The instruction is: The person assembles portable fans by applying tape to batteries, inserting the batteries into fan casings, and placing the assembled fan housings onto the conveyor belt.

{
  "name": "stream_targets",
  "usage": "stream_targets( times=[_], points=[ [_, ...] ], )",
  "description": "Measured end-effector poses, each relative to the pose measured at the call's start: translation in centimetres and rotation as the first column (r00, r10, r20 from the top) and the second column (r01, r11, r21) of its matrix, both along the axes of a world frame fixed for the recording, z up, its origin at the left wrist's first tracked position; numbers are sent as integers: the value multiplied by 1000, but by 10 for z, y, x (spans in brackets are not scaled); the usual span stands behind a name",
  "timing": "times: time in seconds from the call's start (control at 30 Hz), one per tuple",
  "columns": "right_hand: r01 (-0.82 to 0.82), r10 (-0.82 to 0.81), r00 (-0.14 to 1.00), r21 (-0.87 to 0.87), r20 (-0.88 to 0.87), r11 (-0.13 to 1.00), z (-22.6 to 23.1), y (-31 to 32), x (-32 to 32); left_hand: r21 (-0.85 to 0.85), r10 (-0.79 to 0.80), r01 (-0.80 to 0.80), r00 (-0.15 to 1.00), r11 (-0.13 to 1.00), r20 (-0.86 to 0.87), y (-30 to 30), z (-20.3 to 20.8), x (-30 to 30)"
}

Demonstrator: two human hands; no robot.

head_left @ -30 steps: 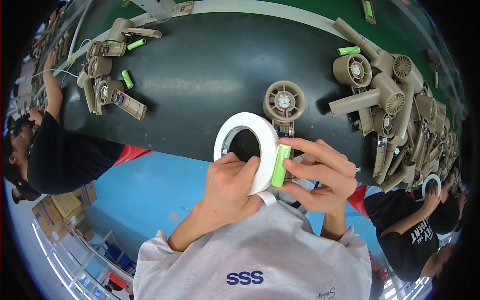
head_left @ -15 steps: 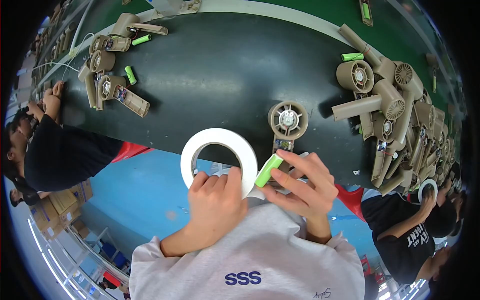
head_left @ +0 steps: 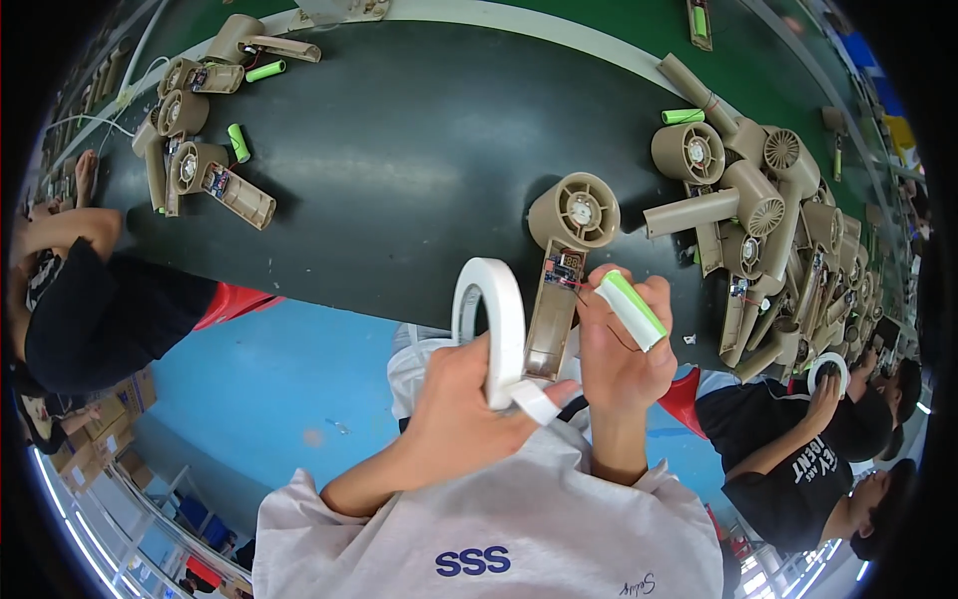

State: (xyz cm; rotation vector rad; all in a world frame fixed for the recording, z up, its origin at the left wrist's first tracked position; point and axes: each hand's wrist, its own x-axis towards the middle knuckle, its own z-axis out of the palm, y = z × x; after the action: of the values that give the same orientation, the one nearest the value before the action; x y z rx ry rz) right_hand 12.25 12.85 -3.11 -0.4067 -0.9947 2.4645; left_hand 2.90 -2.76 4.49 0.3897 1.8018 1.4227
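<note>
My left hand is closed around a roll of white tape, tilted nearly edge-on. A short loose end of tape sticks out near my thumb. My right hand grips a green cylindrical battery with a white strip along its side. Thin wires run from the battery toward a beige handheld fan. That fan lies at the table's near edge, its open handle between my hands, with a circuit board showing near the fan head.
Piled beige fans cover the table's right side. Several opened fans with green batteries lie at the left on the dark table. Co-workers sit on both sides; the one on the right holds another tape roll.
The tape roll has turned from face-on to nearly edge-on. My right hand has moved the battery right, away from the roll, and the white strip on it now faces up. More of the fan's handle shows.
</note>
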Motion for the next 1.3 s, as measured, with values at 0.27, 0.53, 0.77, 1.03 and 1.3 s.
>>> stream_targets(
  times=[0.27,0.53,0.77,1.03,1.3],
  points=[
    [-18,-19,998,546,62,838,19,15,-2,184,179,-261,911,948,371,-4,-14,5],
    [-136,-96,984,983,148,119,59,24,-10,109,169,-205,947,973,274,-7,-9,1],
    [-98,-77,989,946,128,310,42,17,2,105,28,-62,953,992,303,-8,-3,-17],
    [-68,-175,978,970,111,233,35,14,16,176,-60,-39,850,984,524,-9,-13,-24],
    [-112,-153,980,986,131,125,41,20,15,158,-85,15,891,987,446,-2,-9,-17]
  ],
)
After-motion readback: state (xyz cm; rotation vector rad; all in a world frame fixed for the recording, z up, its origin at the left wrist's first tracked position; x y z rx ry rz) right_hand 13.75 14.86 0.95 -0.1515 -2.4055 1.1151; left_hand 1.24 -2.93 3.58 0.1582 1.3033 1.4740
